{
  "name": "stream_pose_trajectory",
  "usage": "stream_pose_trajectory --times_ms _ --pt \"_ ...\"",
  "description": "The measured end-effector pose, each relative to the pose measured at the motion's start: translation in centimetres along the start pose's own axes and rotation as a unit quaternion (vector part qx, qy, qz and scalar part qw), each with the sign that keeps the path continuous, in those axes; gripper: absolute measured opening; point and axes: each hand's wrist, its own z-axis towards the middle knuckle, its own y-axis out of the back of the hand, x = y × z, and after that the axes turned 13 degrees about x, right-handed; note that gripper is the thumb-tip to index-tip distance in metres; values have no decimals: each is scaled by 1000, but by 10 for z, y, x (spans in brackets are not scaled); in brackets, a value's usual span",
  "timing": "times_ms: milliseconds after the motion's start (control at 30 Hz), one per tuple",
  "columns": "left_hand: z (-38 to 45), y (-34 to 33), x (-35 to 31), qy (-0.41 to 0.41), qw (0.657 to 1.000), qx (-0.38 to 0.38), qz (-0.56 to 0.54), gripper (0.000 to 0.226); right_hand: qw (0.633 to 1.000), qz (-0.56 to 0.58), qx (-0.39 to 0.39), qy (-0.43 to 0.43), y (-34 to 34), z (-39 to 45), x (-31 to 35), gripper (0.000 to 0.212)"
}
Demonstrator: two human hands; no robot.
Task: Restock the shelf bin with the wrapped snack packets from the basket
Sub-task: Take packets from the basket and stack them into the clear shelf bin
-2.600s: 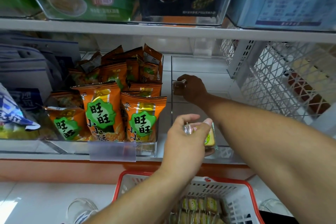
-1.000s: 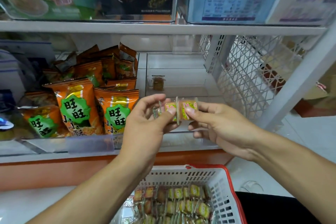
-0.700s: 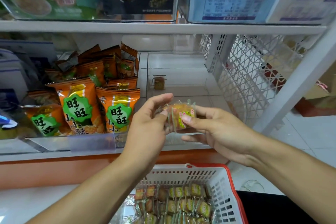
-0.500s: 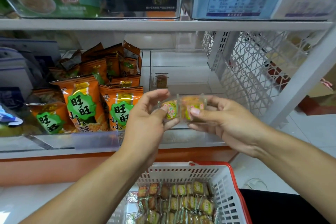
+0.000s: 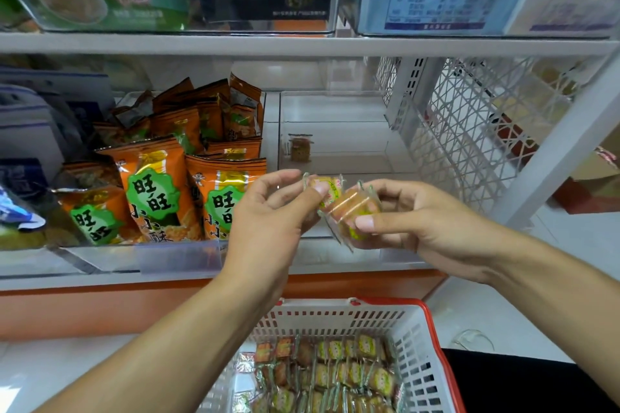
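Both hands are raised in front of the shelf, over the basket. My left hand [image 5: 268,211] pinches one small clear-wrapped snack packet [image 5: 330,186] between thumb and fingers. My right hand [image 5: 412,214] holds a second wrapped packet [image 5: 352,211], tilted, joined to or touching the first. Behind them is the clear shelf bin [image 5: 335,104], with a single packet [image 5: 299,148] standing on its floor towards the back. Below, the white basket with a red rim [image 5: 419,342] holds several rows of the same packets [image 5: 332,375].
Orange snack bags [image 5: 154,191] fill the clear bin to the left. A white mesh shelf side [image 5: 469,131] stands to the right. The shelf above [image 5: 302,43] carries boxed goods. White floor tiles lie beside the basket.
My right hand came back out of the bin, leaving a packet standing there, and took hold of the packets held by my left. The right-hand packet has now tilted and dropped slightly away from the left one.
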Motion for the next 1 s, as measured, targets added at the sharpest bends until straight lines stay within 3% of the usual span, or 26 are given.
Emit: stream_pose_trajectory --times_ms 133,267,367,467,567,667,733,900,1000 --pt "1 0 -1 1 1000 7 -1 22 991 129 -40 6 -6 5 -3 44" --pt "0 -3 4 18 1000 5 18 13 996 90 4 -10 -14 8 -12 37" --pt "-1 -1 8 12 989 12 144 17 994 105 9 -1 -14 13 -13 32" --pt "-4 2 7 -29 942 35 332 33 995 93 -13 24 -4 25 -6 38" --pt "-8 2 13 -65 852 64 516 49 989 -113 -96 1 12 55 2 49" --pt "-9 1 18 -105 796 60 593 49 905 -394 -152 -47 28 102 -1 46" --pt "-8 1 17 -110 799 63 588 49 862 -484 -130 -77 34 135 -8 48" --pt "-8 3 17 -81 828 65 551 52 834 -531 -141 -58 43 189 -28 43" --pt "-8 3 18 -53 850 63 520 52 849 -481 -213 -43 47 204 -38 59"
